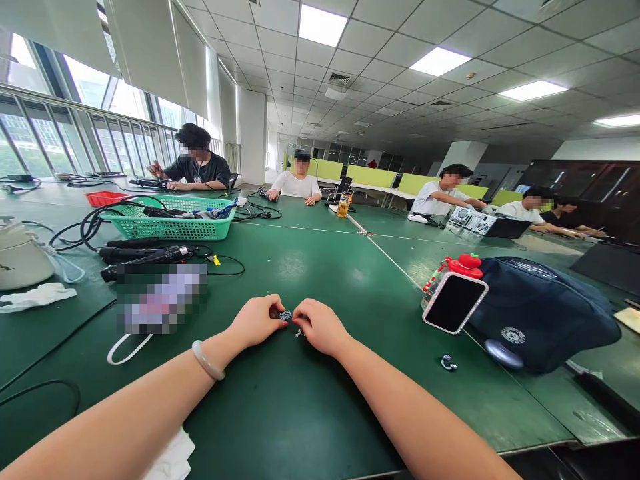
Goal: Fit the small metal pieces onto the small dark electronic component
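Small patterned piece (pixel 285 315), just below the frame's centre, sits pinched in the left hand's (pixel 257 321) nearly closed fingertips, its right end facing the right hand (pixel 323 327), whose curled fingers' grip I cannot tell.

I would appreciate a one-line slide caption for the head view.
Left hand holds a small patterned piece above the green table, right hand close beside it.

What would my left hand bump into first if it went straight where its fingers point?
Most likely your right hand. Your left hand, pinching a small part, points toward its fingertips; whether they already touch the part is unclear.
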{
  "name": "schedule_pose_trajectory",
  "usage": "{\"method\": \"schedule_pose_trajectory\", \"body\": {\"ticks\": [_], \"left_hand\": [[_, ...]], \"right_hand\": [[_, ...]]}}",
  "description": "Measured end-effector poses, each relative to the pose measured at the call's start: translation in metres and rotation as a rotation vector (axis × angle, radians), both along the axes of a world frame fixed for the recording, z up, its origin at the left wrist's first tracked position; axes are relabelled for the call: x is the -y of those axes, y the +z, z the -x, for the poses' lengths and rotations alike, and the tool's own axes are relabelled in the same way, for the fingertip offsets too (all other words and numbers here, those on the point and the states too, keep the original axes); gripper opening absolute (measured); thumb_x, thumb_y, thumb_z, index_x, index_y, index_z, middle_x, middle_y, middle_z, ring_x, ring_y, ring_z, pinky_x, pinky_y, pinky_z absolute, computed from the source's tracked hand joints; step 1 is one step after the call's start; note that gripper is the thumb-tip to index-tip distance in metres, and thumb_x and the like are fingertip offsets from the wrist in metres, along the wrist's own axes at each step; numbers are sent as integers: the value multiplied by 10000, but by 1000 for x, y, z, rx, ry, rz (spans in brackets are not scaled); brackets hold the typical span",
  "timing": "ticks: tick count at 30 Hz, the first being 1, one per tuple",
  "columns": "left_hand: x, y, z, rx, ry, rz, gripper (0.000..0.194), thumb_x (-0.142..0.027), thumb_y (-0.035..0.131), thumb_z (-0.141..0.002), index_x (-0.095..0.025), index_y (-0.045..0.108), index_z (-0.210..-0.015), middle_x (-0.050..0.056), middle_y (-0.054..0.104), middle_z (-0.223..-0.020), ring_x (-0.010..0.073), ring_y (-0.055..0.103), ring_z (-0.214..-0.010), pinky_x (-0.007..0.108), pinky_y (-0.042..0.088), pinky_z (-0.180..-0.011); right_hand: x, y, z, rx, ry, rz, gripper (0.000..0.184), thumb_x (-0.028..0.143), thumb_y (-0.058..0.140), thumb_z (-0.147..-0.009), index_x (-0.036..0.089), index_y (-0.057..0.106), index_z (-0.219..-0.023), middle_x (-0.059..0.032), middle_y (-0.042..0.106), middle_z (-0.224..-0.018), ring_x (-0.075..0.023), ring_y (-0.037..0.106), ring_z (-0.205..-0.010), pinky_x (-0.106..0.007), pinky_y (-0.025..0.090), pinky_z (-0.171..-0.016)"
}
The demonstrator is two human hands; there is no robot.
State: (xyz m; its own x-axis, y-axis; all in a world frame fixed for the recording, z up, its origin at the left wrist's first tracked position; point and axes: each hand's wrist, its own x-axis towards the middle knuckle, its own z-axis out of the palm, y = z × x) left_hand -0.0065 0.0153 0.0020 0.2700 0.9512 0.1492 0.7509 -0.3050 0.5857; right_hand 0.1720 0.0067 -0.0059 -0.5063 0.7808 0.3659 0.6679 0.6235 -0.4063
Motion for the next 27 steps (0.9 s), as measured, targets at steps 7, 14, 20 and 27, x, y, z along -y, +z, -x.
{"method": "schedule_pose_trajectory", "body": {"ticks": [7,14,20,27], "left_hand": [[4,3,-3,88,-91,28,238,-382,659,-587,-198,545,-687,-30,603,-695,142,535,-660,243,385,-598],[4,1,-2,152,-120,63,252,-386,658,-585,-192,531,-680,-34,584,-675,135,522,-645,238,386,-585],[4,3,-2,170,-137,74,253,-383,657,-574,-189,533,-679,-35,579,-662,137,526,-640,244,391,-588],[-1,-3,0,228,-122,94,263,-379,669,-573,-188,531,-688,-27,615,-699,145,561,-674,244,416,-615]], "right_hand": [[1,0,1,-54,-16,-25,109,148,498,-826,189,594,-793,-17,561,-822,-117,506,-758,-232,384,-694],[1,1,0,-25,-3,-26,108,171,512,-827,190,614,-797,-21,569,-827,-120,518,-772,-234,390,-697],[2,1,0,-36,12,-13,116,161,523,-818,194,633,-804,-18,578,-838,-112,527,-760,-227,398,-689],[2,3,-2,-92,1,-8,144,181,520,-822,214,655,-860,-17,586,-866,-108,538,-760,-227,411,-700]]}}
